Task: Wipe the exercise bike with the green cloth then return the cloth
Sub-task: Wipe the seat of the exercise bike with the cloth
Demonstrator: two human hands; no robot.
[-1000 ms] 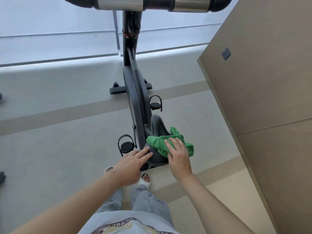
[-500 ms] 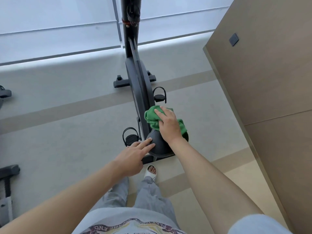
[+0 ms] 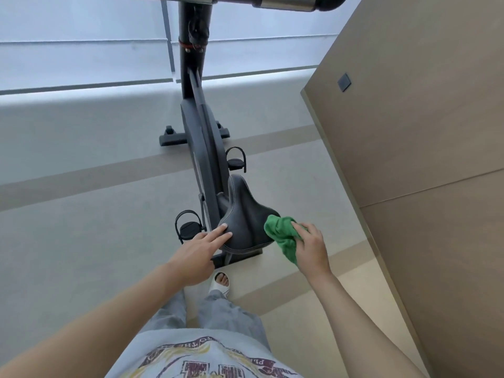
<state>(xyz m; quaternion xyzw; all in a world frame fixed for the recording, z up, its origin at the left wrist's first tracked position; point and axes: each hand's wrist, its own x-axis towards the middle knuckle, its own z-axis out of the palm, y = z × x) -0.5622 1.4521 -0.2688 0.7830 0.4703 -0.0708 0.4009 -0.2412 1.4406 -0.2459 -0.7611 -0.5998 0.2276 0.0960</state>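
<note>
Wiping the saddle is the step in hand here, by the look of it. The person stands behind the exercise bike point(image 3: 203, 148), looking down at the black saddle point(image 3: 242, 216). The right hand point(image 3: 311, 246) has the green cloth point(image 3: 282, 237) bunched up in its grip, fingers curled round it, and the wad is pressed against the saddle's rear right edge, with a bit of cloth hanging down below the hand. The left hand point(image 3: 199, 255) holds nothing; its fingers are out straight, with two fingertips point(image 3: 224, 226) resting on the saddle's left rear edge, probably just steadying the seat.

So the cloth is at the saddle's right flank, not on top of it. The top surface is fully exposed and looks fairly clean, though you can't really judge dust from this angle.

As for how far along things are: the saddle seems to be mid-wipe, and the handlebar point(image 3: 272, 0) at the top of the view, the frame and the two pedals point(image 3: 236, 160) aren't being touched right now. Can't tell whether they've been done.

Next move probably calls for dragging the cloth round the rear rim or back over the top, keeping the wad flat enough to actually cover surface. After that it's a reach forward to the post and bars. Where the cloth gets returned isn't in view.
</note>
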